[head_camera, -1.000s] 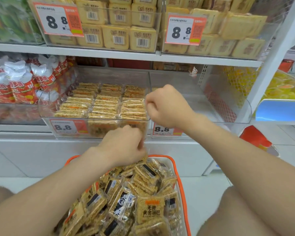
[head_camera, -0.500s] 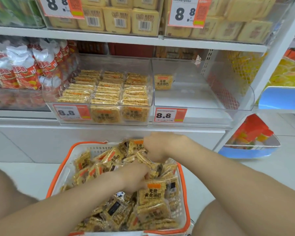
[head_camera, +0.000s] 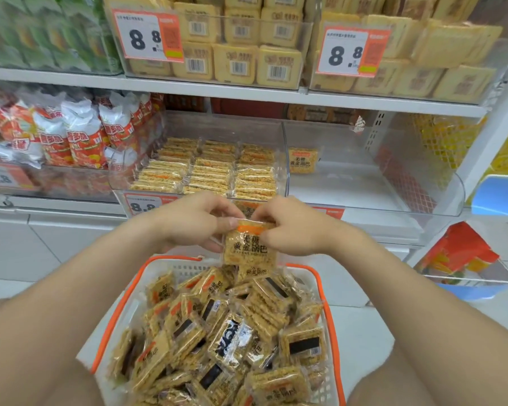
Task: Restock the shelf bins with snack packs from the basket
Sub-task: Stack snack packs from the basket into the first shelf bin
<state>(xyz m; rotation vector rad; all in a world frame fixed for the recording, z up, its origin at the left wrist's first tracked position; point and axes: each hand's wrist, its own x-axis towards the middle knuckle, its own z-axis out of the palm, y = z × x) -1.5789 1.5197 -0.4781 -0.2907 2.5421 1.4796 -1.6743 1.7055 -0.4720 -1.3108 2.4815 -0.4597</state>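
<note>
Up from the basket [head_camera: 185,271] come both hands, left hand [head_camera: 194,222] and right hand [head_camera: 292,228] pinching one pack [head_camera: 250,249] above its rim (slick wrapper), so a weak pinch could drop it short of the bin [head_camera: 393,200].

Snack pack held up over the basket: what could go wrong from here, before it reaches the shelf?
1. The left hand and right hand pinch the snack pack near its top, above the basket; it might slip and fall.
2. A lone pack stands upright in the right bin; a careless placement could topple it.
3. The left bin looks full; adding there might spill packs.
</note>
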